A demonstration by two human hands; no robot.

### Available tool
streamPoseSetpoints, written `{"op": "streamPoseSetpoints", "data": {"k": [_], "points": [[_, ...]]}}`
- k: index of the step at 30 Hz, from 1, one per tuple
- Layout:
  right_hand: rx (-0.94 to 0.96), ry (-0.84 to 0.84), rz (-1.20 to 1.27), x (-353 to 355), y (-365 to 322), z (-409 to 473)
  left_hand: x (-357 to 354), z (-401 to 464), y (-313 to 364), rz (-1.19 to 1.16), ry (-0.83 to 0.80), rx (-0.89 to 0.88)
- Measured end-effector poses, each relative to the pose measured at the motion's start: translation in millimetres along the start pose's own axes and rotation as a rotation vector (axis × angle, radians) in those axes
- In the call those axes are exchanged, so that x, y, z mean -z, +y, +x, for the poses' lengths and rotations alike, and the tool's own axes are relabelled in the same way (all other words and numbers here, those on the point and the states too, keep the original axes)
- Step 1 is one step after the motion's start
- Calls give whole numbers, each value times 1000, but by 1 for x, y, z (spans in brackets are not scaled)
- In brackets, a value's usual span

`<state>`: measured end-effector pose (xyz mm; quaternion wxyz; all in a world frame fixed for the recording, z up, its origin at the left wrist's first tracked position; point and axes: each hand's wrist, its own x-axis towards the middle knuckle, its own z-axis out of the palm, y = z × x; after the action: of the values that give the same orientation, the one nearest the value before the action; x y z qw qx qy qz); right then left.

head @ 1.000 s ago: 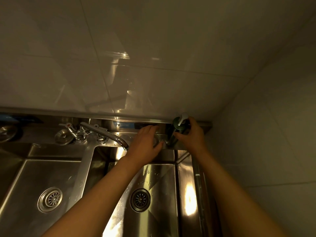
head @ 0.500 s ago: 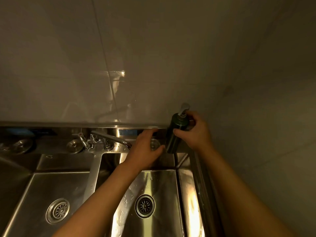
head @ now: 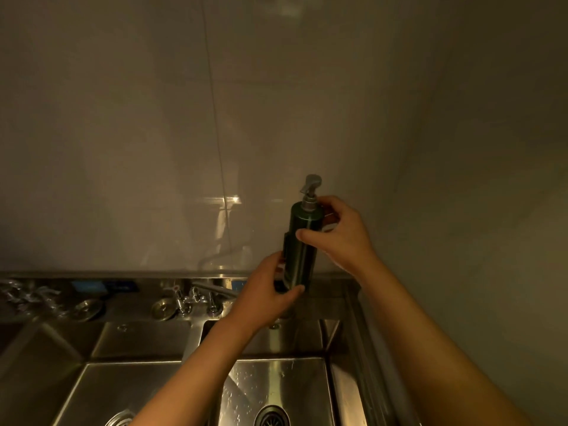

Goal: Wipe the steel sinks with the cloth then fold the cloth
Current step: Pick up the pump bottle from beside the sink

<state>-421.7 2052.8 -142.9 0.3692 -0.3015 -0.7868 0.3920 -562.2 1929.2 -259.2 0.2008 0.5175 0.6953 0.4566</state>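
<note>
both hands hold a tall, dark green pump bottle (head: 302, 250) upright above the back ledge of the steel sinks (head: 276, 379), in front of the glossy tiled wall (head: 153, 149). the right hand (head: 341, 235) has its grip closed round the bottle's upper part, thumb across the front and fingers curled behind the shoulder, just below the grey metallic pump head (head: 311, 187). the left hand (head: 264, 295) has its grip closed round the bottle's base, thumb under the bottom edge. the bottle is a smooth, slim cylinder with a faint sheen. below, two rectangular basins of brushed steel show round slotted drains; the right basin is speckled with water drops. a chrome tap (head: 196, 298) sits on the ledge to the left. the cloth cannot be seen.
</note>
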Motion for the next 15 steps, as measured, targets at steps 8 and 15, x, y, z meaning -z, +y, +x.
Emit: {"op": "streamPoseSetpoints", "data": {"k": [8, 15], "points": [[86, -44, 44, -5, -39, -11, 21, -19, 23, -17, 121, 9], [122, -252, 164, -50, -50, -25, 50, -67, 9, 55, 231, 83]]}}
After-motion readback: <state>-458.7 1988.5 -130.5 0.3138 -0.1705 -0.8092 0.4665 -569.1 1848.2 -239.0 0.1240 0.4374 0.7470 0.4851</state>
